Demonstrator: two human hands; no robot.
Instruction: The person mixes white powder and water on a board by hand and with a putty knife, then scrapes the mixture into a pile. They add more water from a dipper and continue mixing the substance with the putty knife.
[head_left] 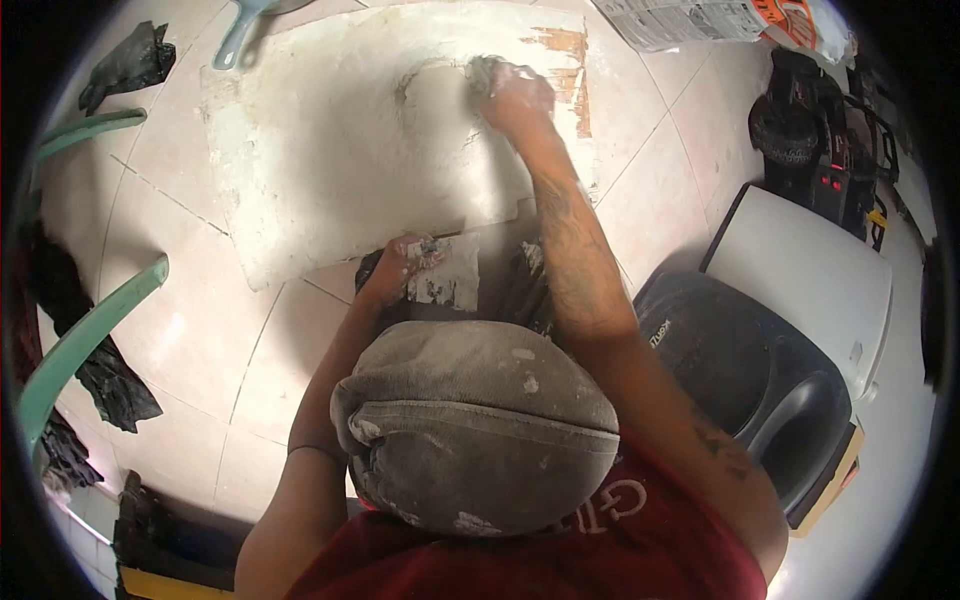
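A large board point(310, 150) coated with whitish plaster lies on the tiled floor. My right hand point(518, 98) is closed over its far right part, beside a rounded patch of plaster point(440, 100). Motion blur hides what it grips; a greyish bit shows at the fingers. Near the board's front edge, my left hand point(408, 268) is wrapped around one side of a flat plate point(455, 275) smeared with white plaster. The plate's handle, if it has one, is hidden.
A grey-handled tool point(238, 35) touches the board's far left corner. A printed bag point(690, 20) lies at the top right. At right are a dark plastic case point(740, 360) and a white lid point(800, 270). Green curved legs point(95, 335) and black plastic point(110, 385) are at left.
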